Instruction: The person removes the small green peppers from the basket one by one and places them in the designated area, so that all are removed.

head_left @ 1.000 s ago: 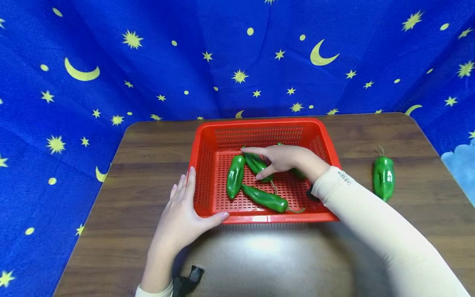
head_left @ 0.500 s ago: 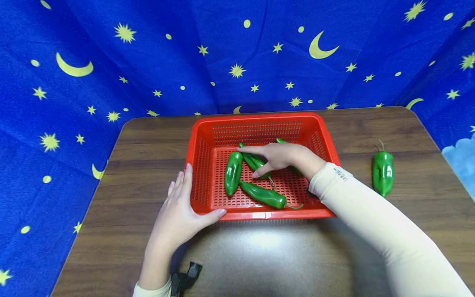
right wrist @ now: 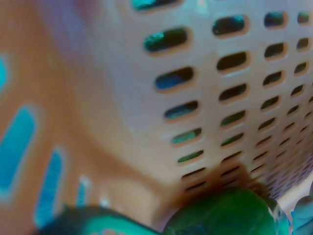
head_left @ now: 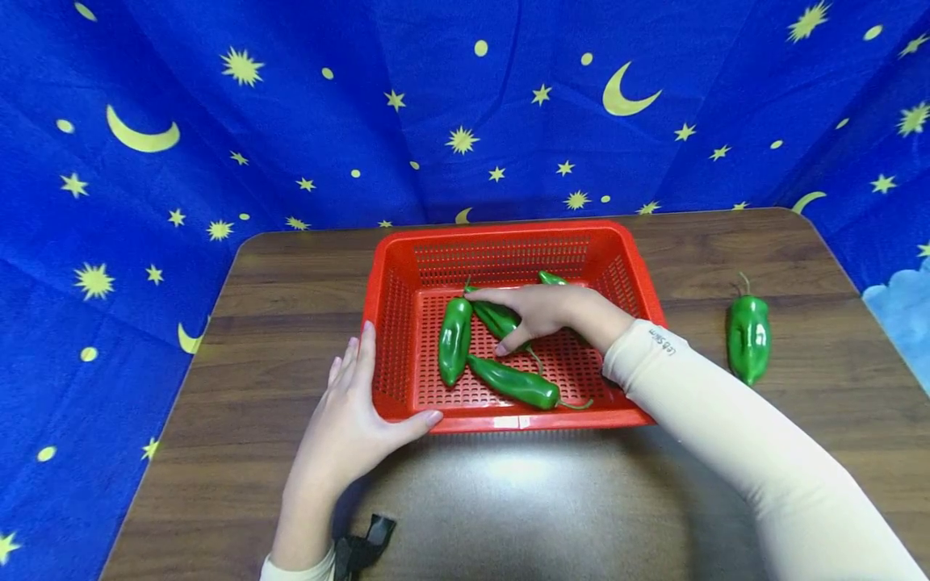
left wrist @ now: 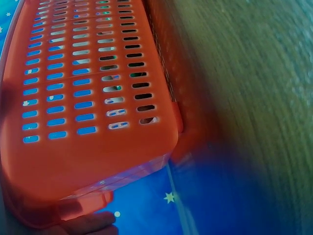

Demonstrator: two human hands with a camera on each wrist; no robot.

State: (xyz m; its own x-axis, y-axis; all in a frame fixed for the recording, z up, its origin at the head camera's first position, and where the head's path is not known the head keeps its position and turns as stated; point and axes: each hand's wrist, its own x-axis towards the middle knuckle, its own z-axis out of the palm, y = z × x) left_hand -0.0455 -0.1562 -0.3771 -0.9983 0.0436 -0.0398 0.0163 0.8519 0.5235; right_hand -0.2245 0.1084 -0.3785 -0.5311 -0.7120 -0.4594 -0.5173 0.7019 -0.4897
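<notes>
In the head view my left hand rests against the near-left corner of a red plastic basket. Its fairly straight fingers lie along the left side, with the thumb on the front rim. My right hand reaches down inside and holds a green pepper, thumb on the near side and index finger along the far end. To its left lies another green pepper; a third pepper with a curled stem lies in front. A pepper behind is partly hidden by my right hand.
One more green pepper lies on the wooden table, right of the basket. A blue curtain with moons and stars hangs behind. A black strap is at my left wrist.
The head view has shifted slightly. Under my right hand the pepper has turned a little, its upper tip moving left. My left hand stays at the basket corner.
</notes>
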